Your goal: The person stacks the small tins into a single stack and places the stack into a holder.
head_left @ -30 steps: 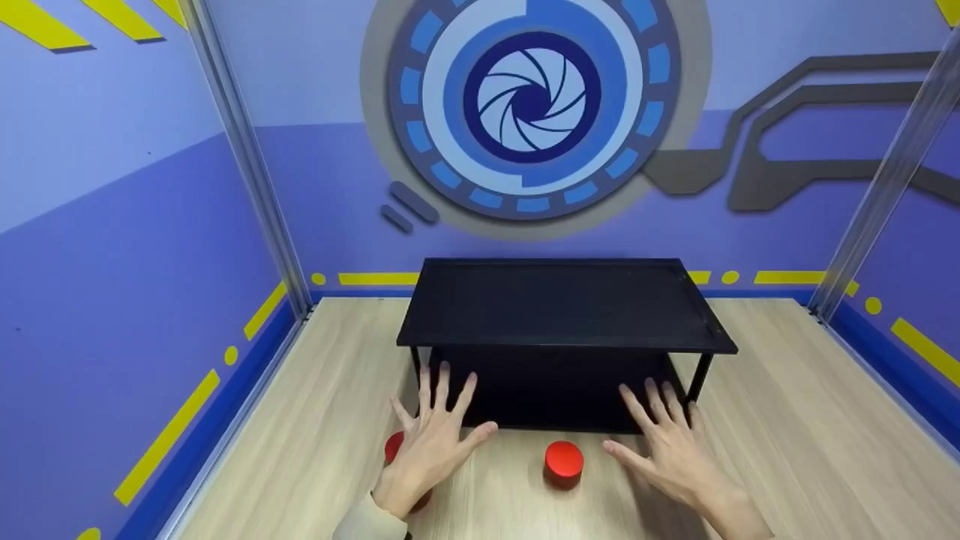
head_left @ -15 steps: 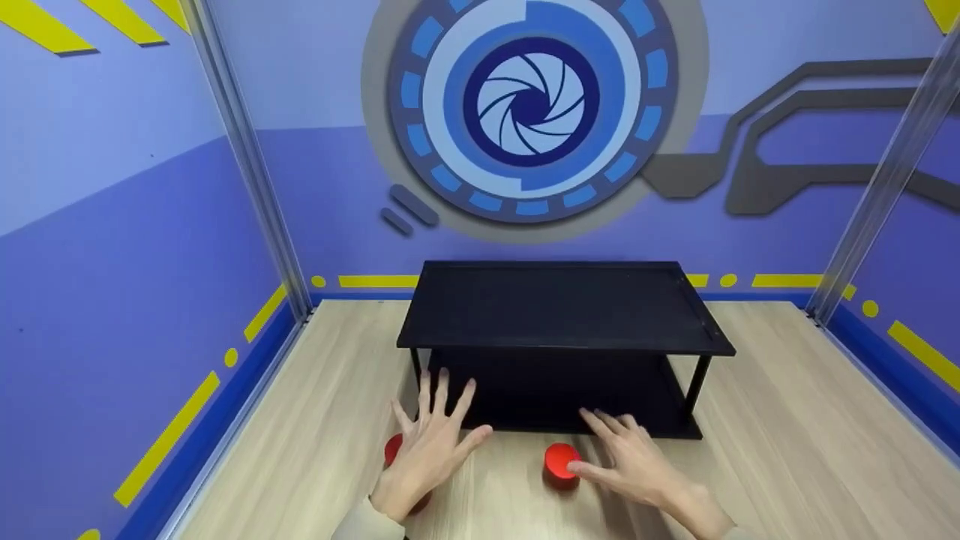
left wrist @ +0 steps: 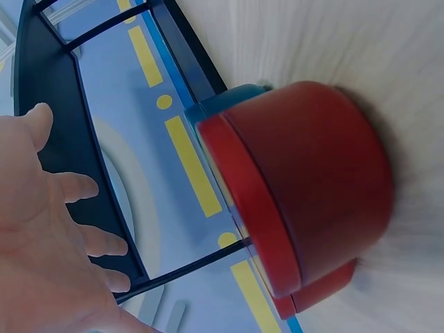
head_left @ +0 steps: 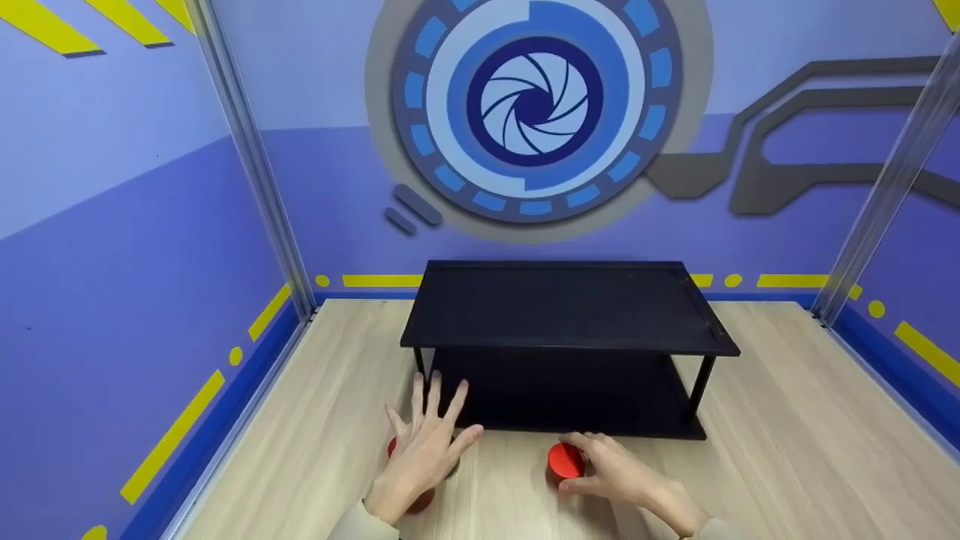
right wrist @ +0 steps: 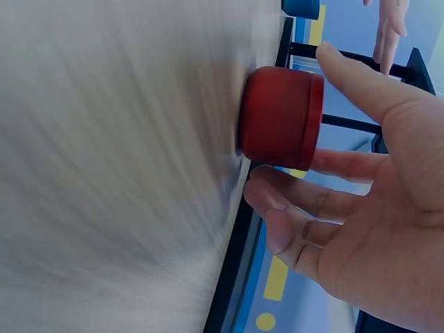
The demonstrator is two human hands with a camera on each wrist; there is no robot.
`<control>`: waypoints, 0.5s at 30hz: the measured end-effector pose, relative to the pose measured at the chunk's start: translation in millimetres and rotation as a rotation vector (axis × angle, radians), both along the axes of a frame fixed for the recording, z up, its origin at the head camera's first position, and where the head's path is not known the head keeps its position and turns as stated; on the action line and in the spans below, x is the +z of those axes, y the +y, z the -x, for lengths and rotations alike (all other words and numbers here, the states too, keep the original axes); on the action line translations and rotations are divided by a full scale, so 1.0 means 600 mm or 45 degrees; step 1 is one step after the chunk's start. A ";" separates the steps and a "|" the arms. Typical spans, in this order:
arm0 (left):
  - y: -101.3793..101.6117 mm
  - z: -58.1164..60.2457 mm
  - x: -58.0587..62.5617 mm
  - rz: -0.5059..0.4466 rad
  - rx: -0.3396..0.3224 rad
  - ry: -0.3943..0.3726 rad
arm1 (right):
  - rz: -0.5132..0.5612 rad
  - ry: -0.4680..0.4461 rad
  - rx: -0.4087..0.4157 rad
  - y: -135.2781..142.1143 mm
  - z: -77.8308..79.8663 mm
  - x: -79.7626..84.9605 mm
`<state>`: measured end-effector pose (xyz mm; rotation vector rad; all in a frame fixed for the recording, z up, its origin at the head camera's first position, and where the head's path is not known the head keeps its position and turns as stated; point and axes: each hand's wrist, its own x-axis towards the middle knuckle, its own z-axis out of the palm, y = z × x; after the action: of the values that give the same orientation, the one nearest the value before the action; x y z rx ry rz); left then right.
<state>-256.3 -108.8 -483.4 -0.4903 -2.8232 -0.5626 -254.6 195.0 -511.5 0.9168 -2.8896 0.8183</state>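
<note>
The right hand (head_left: 619, 474) straddles the red container (head_left: 564, 463), thumb and fingers apart without a visible grip, probably so placed to suit its round wall. The container stands upright on the bench (head_left: 810, 405), before the black rack's (head_left: 559, 307) front edge. The left hand (head_left: 421, 456) spreads above another red container (left wrist: 312, 166).

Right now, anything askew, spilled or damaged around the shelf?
Nothing stands out. The black shelf looks square, and the red container at the right hand stands upright. By the left hand, the near red container, the second red one behind it and the blue container look upright too. No spill or damage shows.
</note>
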 end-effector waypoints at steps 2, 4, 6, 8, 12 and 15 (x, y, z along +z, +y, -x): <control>-0.002 -0.001 0.000 -0.016 -0.001 0.016 | 0.043 -0.037 0.017 0.001 0.002 -0.002; -0.005 -0.002 0.000 -0.044 -0.001 0.052 | 0.090 -0.084 0.024 0.002 0.003 -0.004; -0.009 -0.003 -0.001 -0.057 0.017 0.096 | 0.123 -0.113 0.020 0.002 0.004 -0.006; -0.015 -0.005 -0.002 -0.064 0.041 0.140 | 0.157 -0.129 0.019 0.002 0.004 -0.007; -0.029 -0.013 -0.004 -0.091 0.094 0.208 | 0.218 -0.126 0.033 0.001 0.008 -0.010; -0.038 -0.023 -0.004 -0.121 0.160 0.250 | 0.250 -0.121 0.045 0.002 0.011 -0.011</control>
<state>-242.4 -131.6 -486.1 -0.3282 -2.6053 -0.5854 -261.0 196.3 -517.8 0.9350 -2.8109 1.1541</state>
